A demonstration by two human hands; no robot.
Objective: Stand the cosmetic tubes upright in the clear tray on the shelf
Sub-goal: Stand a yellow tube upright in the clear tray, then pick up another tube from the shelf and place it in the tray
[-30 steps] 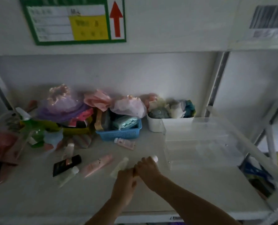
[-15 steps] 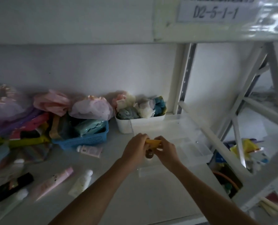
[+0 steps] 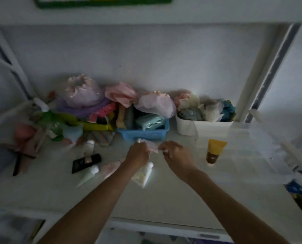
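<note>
A pale pink tube (image 3: 152, 147) with a white cap is off the shelf, in front of the blue basket. My left hand (image 3: 139, 154) grips its cap end, and the fingertips of my right hand (image 3: 177, 155) pinch its flat end. A yellow tube (image 3: 215, 152) with a brown cap stands cap-down in the left part of the clear tray (image 3: 256, 132). On the shelf lie a white tube (image 3: 146, 173) under my left wrist, a pink tube (image 3: 109, 169), a pale green tube (image 3: 88, 176) and a small white tube (image 3: 90, 147).
A black compact (image 3: 85, 162) lies left of the tubes. Behind stand a blue basket (image 3: 145, 133), a white bin (image 3: 187, 127) of cloths and a pile of pink and purple caps (image 3: 83, 92). A shelf post (image 3: 268, 71) rises at the right.
The yellow tube has left my hands and now stands in the tray. Both hands have moved left and taken up the pale pink tube that lay before the blue basket.
</note>
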